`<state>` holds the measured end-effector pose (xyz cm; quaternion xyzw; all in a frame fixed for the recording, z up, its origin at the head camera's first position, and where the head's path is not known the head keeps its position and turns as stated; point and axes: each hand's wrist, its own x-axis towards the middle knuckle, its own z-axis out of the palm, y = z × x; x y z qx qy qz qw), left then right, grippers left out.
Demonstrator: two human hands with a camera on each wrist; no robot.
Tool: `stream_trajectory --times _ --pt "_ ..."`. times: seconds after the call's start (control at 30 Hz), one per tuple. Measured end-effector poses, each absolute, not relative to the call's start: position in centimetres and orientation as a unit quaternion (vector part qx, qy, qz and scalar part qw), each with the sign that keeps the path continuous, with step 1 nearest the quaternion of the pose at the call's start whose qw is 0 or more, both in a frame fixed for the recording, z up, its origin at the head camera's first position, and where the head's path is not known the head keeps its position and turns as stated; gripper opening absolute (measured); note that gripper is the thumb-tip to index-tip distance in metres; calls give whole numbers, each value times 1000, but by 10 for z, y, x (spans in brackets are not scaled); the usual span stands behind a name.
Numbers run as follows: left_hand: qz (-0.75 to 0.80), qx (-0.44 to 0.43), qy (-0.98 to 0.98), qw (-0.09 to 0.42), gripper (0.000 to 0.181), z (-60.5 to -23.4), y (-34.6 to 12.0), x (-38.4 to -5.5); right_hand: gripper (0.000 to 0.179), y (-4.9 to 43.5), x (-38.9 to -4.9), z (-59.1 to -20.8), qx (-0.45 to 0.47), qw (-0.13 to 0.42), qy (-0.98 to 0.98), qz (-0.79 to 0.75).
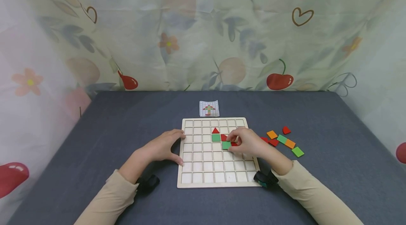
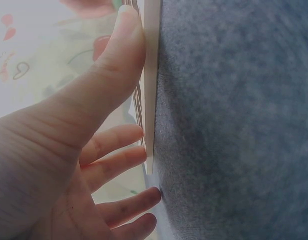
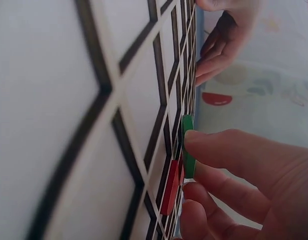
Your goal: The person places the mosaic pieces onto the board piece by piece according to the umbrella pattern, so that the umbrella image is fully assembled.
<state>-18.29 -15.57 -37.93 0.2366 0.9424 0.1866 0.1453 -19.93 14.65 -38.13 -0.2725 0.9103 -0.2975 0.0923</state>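
Note:
A wooden grid board (image 1: 219,185) lies on the table. My left hand (image 1: 163,145) rests at its left edge, and the thumb touches the frame (image 2: 152,75) in the left wrist view. Over the board, my right hand (image 1: 248,142) pinches a green square tile (image 1: 226,145), which the right wrist view shows tilted under the thumb as a green tile (image 3: 189,155). Beside it is a red tile (image 3: 169,192). Farther back on the grid are a red triangle (image 1: 215,131), another green square (image 1: 215,137) and a red piece (image 1: 223,137), partly hidden by the right fingers.
A small pattern card (image 1: 209,109) lies behind the board. Right of the board are several loose tiles, among them an orange square (image 1: 271,134), a green square (image 1: 297,152) and a red piece (image 1: 286,130). A printed cloth (image 1: 203,42) hangs behind the table.

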Motion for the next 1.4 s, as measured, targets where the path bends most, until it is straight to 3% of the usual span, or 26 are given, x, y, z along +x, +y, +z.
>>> stream_trajectory --times 0.73,1.0,1.4 --pt "188 236 942 146 89 -382 -157 -185 23 149 -200 -377 -253 99 917 -293" --pt "189 238 941 147 88 -381 -157 -185 26 184 -207 -360 -204 60 927 -309" --pt "188 241 942 141 87 -380 -157 -183 34 243 -221 -358 -106 97 943 -300"
